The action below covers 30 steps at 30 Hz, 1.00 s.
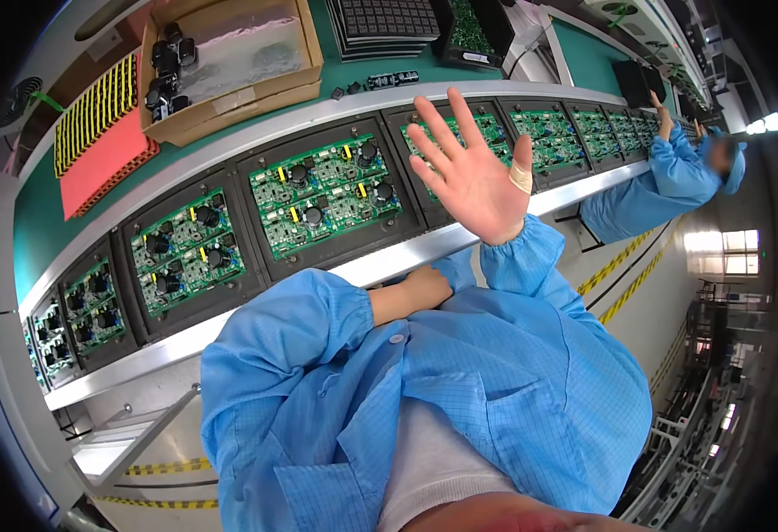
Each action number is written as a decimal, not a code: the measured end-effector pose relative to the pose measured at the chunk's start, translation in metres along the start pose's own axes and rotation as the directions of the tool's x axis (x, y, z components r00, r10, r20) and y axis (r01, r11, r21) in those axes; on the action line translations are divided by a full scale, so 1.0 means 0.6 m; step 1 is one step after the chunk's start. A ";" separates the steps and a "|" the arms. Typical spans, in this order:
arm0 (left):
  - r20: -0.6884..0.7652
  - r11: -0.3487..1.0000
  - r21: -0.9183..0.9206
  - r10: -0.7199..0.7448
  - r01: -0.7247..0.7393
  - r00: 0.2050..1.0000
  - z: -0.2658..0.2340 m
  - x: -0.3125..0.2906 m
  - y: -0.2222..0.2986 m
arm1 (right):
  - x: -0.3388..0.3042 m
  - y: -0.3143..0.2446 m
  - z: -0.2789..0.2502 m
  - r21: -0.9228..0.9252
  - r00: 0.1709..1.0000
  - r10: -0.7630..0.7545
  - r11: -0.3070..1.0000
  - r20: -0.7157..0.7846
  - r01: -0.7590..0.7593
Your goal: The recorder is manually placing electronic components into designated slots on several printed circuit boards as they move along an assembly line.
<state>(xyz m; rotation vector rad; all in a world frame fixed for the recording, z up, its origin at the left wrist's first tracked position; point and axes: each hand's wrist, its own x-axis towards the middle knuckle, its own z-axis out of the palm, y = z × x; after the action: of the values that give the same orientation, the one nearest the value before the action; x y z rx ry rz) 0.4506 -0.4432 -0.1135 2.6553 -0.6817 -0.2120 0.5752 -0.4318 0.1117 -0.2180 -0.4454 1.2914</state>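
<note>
My right hand [477, 182] is raised above the conveyor line, palm toward me and fingers spread, holding nothing. A beige bandage [520, 178] wraps the base of its thumb. Bent across my front, my left arm ends in my left hand [428, 286], close to the right sleeve [462, 269]; its fingers are hidden. Beyond both hands runs a row of black carrier frames [249, 199] holding green circuit boards [325, 197] with black round parts and yellow components. My raised hand partly covers one board [504, 137].
Across the line, a cardboard box [229, 111] with black cylindrical parts, yellow-black striped stacks [96, 120], dark trays [387, 27] and a black bin [471, 35] stand on a green bench [39, 235]. A co-worker in blue [646, 191] is at the right. A metal rail [406, 254] edges the line.
</note>
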 end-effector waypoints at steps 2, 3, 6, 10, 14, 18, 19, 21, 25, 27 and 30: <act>0.003 1.000 0.008 0.000 0.000 1.000 0.003 0.000 0.001 | 0.002 -0.003 0.000 -0.027 1.000 -0.001 1.000 -0.015 0.001; -0.021 0.999 0.049 -0.006 0.007 1.000 0.009 0.000 0.002 | 0.002 -0.004 0.001 -0.056 1.000 -0.008 0.998 -0.022 0.007; -0.039 0.997 0.073 -0.010 0.013 0.999 0.013 0.004 0.001 | 0.001 -0.006 0.000 -0.067 0.999 -0.012 0.998 -0.030 0.010; -0.031 0.998 0.067 -0.009 0.011 0.999 0.013 0.007 0.002 | 0.000 -0.008 -0.004 -0.097 1.000 -0.021 0.995 -0.019 0.019; 0.032 1.000 0.010 -0.017 0.016 0.999 -0.009 0.009 0.004 | -0.002 -0.008 -0.012 -0.077 1.000 -0.011 0.997 -0.020 0.009; 0.055 1.000 0.000 -0.016 0.016 0.998 -0.013 0.013 0.004 | -0.003 -0.009 -0.016 -0.091 1.000 -0.009 0.996 -0.018 0.007; 0.060 1.000 0.004 -0.015 0.015 0.998 -0.013 0.014 0.004 | -0.002 -0.010 -0.017 -0.104 1.000 -0.014 0.995 -0.020 0.012; 0.071 1.000 -0.014 -0.019 0.020 0.997 -0.017 0.015 0.003 | 0.001 -0.012 -0.019 -0.104 1.000 -0.009 0.995 -0.024 0.007; 0.039 0.999 -0.028 -0.029 0.030 0.999 0.007 0.023 -0.005 | 0.012 -0.008 -0.018 -0.256 0.998 -0.031 0.967 -0.052 0.017; 0.060 0.995 -0.079 -0.059 0.064 0.996 0.002 0.024 -0.003 | 0.019 -0.002 -0.018 -0.409 0.998 -0.056 0.912 -0.027 0.040; 0.081 0.973 -0.183 -0.124 0.137 0.989 0.017 0.033 -0.005 | 0.043 -0.005 -0.027 -0.799 0.982 -0.096 0.570 0.162 0.188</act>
<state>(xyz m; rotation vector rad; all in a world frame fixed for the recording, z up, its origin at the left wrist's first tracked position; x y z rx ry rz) 0.4668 -0.4539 -0.1250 2.5211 -0.4817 -0.3871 0.5902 -0.4067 0.1034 -0.8868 -1.1263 0.8471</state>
